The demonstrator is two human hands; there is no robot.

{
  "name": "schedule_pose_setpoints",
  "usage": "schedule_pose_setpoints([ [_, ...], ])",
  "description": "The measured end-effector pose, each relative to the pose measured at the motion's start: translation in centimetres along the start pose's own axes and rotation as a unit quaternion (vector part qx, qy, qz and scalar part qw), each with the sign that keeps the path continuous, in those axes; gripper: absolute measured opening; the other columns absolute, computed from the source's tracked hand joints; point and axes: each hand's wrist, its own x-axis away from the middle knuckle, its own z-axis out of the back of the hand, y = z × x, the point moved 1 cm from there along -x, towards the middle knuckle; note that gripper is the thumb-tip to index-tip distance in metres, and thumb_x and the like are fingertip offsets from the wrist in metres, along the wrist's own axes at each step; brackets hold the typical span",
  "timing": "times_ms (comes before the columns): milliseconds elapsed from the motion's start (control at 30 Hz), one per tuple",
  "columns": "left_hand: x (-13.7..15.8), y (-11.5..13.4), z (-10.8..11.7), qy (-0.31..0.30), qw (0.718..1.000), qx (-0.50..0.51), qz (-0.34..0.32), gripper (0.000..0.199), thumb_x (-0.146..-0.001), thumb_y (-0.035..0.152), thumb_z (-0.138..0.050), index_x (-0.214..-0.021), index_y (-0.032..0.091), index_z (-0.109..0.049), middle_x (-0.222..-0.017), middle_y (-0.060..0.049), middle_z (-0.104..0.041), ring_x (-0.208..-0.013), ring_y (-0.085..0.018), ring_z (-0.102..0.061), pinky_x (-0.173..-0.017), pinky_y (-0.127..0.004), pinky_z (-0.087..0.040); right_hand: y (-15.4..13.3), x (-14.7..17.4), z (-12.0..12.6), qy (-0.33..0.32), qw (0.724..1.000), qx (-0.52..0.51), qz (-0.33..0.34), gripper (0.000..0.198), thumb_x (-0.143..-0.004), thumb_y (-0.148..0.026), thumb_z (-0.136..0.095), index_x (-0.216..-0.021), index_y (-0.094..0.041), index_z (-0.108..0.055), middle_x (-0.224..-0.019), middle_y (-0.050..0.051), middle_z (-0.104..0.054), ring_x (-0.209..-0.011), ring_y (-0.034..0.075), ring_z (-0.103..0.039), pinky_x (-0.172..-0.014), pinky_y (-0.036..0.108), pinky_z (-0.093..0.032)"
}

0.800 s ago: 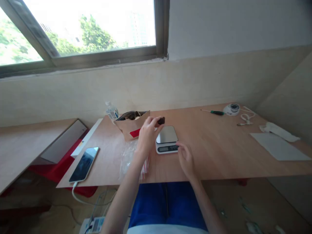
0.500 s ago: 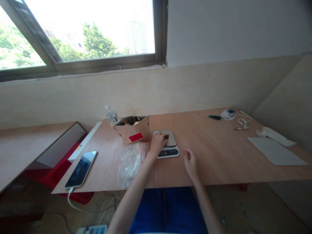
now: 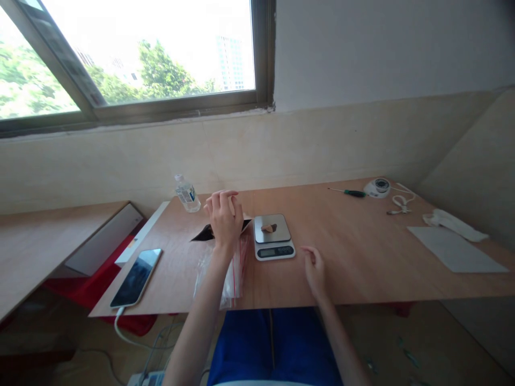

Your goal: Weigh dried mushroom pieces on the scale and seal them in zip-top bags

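My left hand (image 3: 225, 217) is over the mouth of a brown paper bag (image 3: 246, 226), its fingers bent and slightly apart. No object shows in that hand, though its palm side is hidden. The hand also covers most of the bag, whose dark inside shows on the left. On the steel plate of a white kitchen scale (image 3: 273, 253) lies a small tan-brown piece (image 3: 267, 229), its kind unclear. To the right of the scale, my right hand (image 3: 314, 271) rests on the table, fingers curled in, nothing visible in them. Clear zip bags (image 3: 235, 273) lie below the left hand.
A water bottle (image 3: 187, 194) stands behind at left. A phone (image 3: 137, 279) with a charging cable lies on the left. At right are a screwdriver (image 3: 354, 193), a white dome camera (image 3: 377, 187), its cable (image 3: 401, 203), a white packet (image 3: 456, 224) and a white sheet (image 3: 454, 252).
My left hand has left the brown piece on the scale and moved left over the paper bag. The bag's mouth sits lower and its red label is out of sight. My right hand stays put.
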Motion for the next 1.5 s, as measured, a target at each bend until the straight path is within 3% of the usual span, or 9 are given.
schedule_pose_setpoints([
  [133,0.4,-1.8,0.1,-0.013,1.000,0.020,0.008,0.017,-0.085,0.015,-0.043,-0.086,0.018,-0.059,-0.085,-0.005,-0.060,-0.085,-0.019,-0.050,-0.082,-0.033,-0.033,-3.4,1.1,-1.6,-0.042,0.998,-0.016,0.052,0.026,-0.086,-0.036,-0.042,-0.096,-0.017,-0.058,-0.099,0.010,-0.060,-0.092,0.022,-0.056,-0.079,0.038,-0.046],
  [233,0.6,-2.3,-0.2,-0.008,0.998,0.058,-0.005,0.019,-0.085,0.012,-0.041,-0.082,0.018,-0.058,-0.082,-0.004,-0.060,-0.082,-0.018,-0.051,-0.082,-0.031,-0.034,-8.2,2.3,-5.2,-0.139,0.983,-0.076,0.095,0.032,-0.084,-0.036,-0.049,-0.112,-0.021,-0.052,-0.111,0.010,-0.055,-0.091,0.019,-0.056,-0.076,0.034,-0.049],
  [333,0.3,-2.3,-0.1,-0.022,0.995,0.094,-0.026,0.018,-0.085,0.011,-0.041,-0.080,0.019,-0.057,-0.081,-0.003,-0.061,-0.081,-0.017,-0.051,-0.081,-0.030,-0.036,-12.2,2.5,-9.5,-0.166,0.970,-0.168,0.054,0.051,-0.079,-0.039,-0.057,-0.124,-0.020,-0.039,-0.115,0.011,-0.053,-0.086,0.018,-0.058,-0.068,0.032,-0.052],
  [467,0.3,-2.7,2.2,-0.024,0.994,0.104,-0.037,0.020,-0.086,0.013,-0.040,-0.080,0.019,-0.057,-0.079,-0.002,-0.060,-0.080,-0.016,-0.053,-0.081,-0.030,-0.038,-14.0,1.6,-13.1,-0.127,0.965,-0.230,0.012,0.048,-0.079,-0.044,-0.057,-0.116,-0.017,-0.042,-0.103,0.009,-0.057,-0.086,0.018,-0.059,-0.074,0.033,-0.052],
  [633,2.3,-6.4,6.4,-0.032,0.995,0.029,0.093,0.018,-0.086,0.026,-0.045,-0.093,0.019,-0.060,-0.095,-0.006,-0.061,-0.095,-0.020,-0.053,-0.090,-0.036,-0.037,-13.3,0.8,-13.4,-0.108,0.968,-0.228,0.000,0.045,-0.079,-0.047,-0.056,-0.111,-0.018,-0.046,-0.102,0.009,-0.058,-0.089,0.018,-0.060,-0.079,0.033,-0.051],
  [833,6.1,-9.2,6.0,-0.224,0.927,0.155,0.256,0.037,-0.079,0.046,-0.053,-0.105,0.020,-0.060,-0.104,-0.007,-0.065,-0.083,-0.020,-0.064,-0.072,-0.030,-0.049,-13.6,1.0,-13.0,-0.070,0.972,-0.226,0.017,0.041,-0.082,-0.043,-0.053,-0.111,-0.017,-0.040,-0.100,0.010,-0.057,-0.086,0.018,-0.060,-0.073,0.031,-0.052],
  [1000,7.2,-7.8,4.1,-0.182,0.938,0.139,0.262,0.034,-0.081,0.045,-0.050,-0.097,0.021,-0.067,-0.089,-0.004,-0.071,-0.072,-0.018,-0.066,-0.070,-0.027,-0.049,-14.1,2.5,-11.7,0.040,0.987,-0.082,0.132,0.029,-0.086,-0.030,-0.051,-0.111,-0.018,-0.042,-0.105,0.011,-0.051,-0.087,0.018,-0.053,-0.075,0.034,-0.049],
  [1133,7.5,-7.7,3.3,-0.154,0.944,0.142,0.255,0.033,-0.081,0.043,-0.052,-0.098,0.021,-0.069,-0.088,-0.004,-0.072,-0.069,-0.018,-0.067,-0.068,-0.026,-0.050,-14.8,3.6,-11.6,-0.005,0.970,0.036,0.240,0.016,-0.089,-0.025,-0.044,-0.103,-0.019,-0.049,-0.101,0.009,-0.052,-0.100,0.021,-0.049,-0.088,0.040,-0.042],
  [1500,8.7,-7.8,2.8,-0.111,0.949,0.151,0.252,0.026,-0.081,0.036,-0.054,-0.094,0.020,-0.071,-0.095,-0.005,-0.072,-0.084,-0.020,-0.067,-0.074,-0.027,-0.050,-15.3,5.2,-14.8,0.022,0.983,0.144,0.108,0.054,-0.076,-0.042,-0.061,-0.115,-0.012,-0.039,-0.110,0.018,-0.053,-0.104,0.032,-0.048,-0.085,0.044,-0.040],
])
